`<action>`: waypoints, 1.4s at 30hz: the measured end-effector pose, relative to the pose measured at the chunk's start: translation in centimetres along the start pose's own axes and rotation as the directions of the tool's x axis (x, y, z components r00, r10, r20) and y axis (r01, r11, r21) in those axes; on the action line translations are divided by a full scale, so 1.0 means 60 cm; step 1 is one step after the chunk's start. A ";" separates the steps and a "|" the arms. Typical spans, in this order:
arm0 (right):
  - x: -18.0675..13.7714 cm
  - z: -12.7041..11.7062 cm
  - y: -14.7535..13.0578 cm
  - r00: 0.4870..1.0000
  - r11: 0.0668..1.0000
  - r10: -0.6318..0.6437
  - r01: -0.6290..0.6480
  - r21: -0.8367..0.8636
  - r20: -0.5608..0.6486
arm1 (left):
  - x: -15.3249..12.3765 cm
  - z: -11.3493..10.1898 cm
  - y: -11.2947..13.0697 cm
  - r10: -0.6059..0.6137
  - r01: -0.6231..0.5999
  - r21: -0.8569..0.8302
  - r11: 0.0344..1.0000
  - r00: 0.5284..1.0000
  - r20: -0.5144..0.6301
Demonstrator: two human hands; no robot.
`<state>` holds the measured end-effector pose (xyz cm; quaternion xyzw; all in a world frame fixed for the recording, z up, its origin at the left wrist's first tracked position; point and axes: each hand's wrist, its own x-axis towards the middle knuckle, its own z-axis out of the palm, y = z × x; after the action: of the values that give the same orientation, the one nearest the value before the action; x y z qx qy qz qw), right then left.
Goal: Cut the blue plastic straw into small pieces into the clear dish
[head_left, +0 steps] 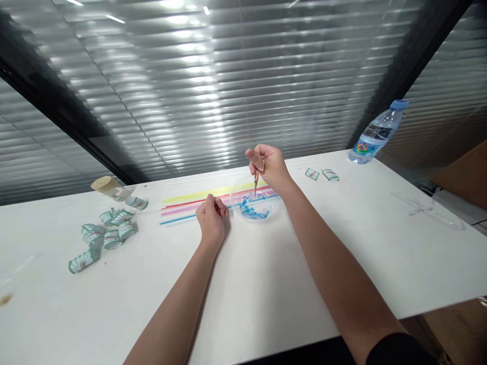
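My right hand [268, 165] is closed on small scissors [256, 183] with rose-gold handles, their tips pointing down over a clear round dish [255, 207] that holds several blue cut pieces. My left hand [212, 217] rests on the white table [266, 284] just left of the dish, its fingers pinched on a thin straw that I can barely make out. Long yellow, pink, red and blue straws [198, 203] lie side by side behind both hands.
Several small rolled green-and-white labels [104, 235] lie at the left beside a lidded jar [108, 187]. Two more labels [321, 174] sit at the back right. A water bottle [376, 133] leans at the far right corner. A clear lid [429, 209] lies at right.
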<state>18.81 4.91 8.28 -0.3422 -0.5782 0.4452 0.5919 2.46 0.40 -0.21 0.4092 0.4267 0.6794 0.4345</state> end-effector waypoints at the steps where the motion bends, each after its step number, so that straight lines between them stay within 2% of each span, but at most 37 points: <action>1: 0.001 0.000 0.001 1.000 1.000 -0.001 0.001 -0.001 -0.004 | 0.000 0.000 0.000 0.003 -0.003 0.008 1.000 1.000 -0.002; 7: 0.005 -0.006 0.004 0.999 1.000 0.004 -0.003 0.027 -0.035 | 0.001 0.000 -0.001 0.011 -0.010 0.038 0.999 1.000 -0.020; 12: 0.003 -0.008 -0.006 1.000 0.997 0.003 -0.002 0.071 -0.011 | 0.001 -0.002 -0.002 0.038 -0.036 0.078 0.996 0.999 -0.028; 18: 0.000 0.001 -0.005 0.999 0.999 0.019 -0.021 0.049 0.034 | -0.001 -0.002 -0.002 0.041 -0.034 0.131 0.991 0.998 -0.047; 42: 0.002 0.002 0.005 0.999 0.999 -0.004 0.002 0.046 0.038 | 0.000 -0.002 -0.003 0.032 -0.023 0.134 0.991 0.998 -0.063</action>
<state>18.61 5.13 8.03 -0.3193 -0.5794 0.4638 0.5892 2.41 0.40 -0.42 0.4208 0.4792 0.6684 0.3828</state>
